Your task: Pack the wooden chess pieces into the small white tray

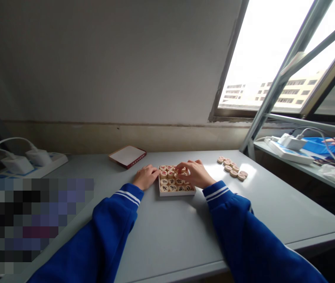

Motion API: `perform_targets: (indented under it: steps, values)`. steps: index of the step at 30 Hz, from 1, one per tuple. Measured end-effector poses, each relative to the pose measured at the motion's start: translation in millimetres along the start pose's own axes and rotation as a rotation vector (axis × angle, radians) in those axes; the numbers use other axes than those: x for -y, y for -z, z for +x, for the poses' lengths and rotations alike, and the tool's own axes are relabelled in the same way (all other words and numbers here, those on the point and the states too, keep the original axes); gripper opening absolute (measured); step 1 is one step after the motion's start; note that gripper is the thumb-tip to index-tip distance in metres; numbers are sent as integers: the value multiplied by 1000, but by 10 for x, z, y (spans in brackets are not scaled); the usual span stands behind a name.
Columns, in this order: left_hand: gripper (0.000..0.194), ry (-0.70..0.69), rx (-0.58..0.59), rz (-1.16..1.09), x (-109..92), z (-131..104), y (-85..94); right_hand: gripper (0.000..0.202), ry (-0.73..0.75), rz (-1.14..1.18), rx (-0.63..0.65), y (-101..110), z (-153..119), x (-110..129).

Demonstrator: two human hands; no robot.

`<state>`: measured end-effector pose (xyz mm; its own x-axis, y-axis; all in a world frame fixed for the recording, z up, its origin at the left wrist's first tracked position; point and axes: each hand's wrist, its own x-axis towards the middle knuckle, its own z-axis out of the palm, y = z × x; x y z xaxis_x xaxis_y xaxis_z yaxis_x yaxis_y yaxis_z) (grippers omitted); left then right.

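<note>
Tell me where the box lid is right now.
In the head view, the box lid lies left of centre on the table, near the wall, just beyond the left hand and left of the open box.

Free tabletop (167,228) nearside of box (175,193); lid (128,156) left; discs (228,168) right

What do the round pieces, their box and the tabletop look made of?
Round pieces: probably wood, going by the pale tan colour; smooth-looking, with red or black characters.
Box: likely cardboard, since its white front wall looks thin; seemingly matt.
Tabletop: grey, perhaps laminate or painted metal; the soft window glare suggests a satin finish.
</note>
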<state>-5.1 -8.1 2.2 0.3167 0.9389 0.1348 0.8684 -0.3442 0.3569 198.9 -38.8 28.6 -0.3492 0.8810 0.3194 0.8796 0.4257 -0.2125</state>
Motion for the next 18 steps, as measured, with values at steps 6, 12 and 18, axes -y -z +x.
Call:
perform_targets:
  steps: [6, 12, 18]
  values:
    - [30, 11, -16, -12, 8, 8, -11, 23, -536, -476, -148, 176, -170, -682]
    - [28, 14, -22, -51, 12, 7, -12, 29, -785, -494, -18, 123, -336, -1097]
    - [27, 17, -31, -64, 3, 2, -3, 29, -689, -499, -79, 119, -341, -1017]
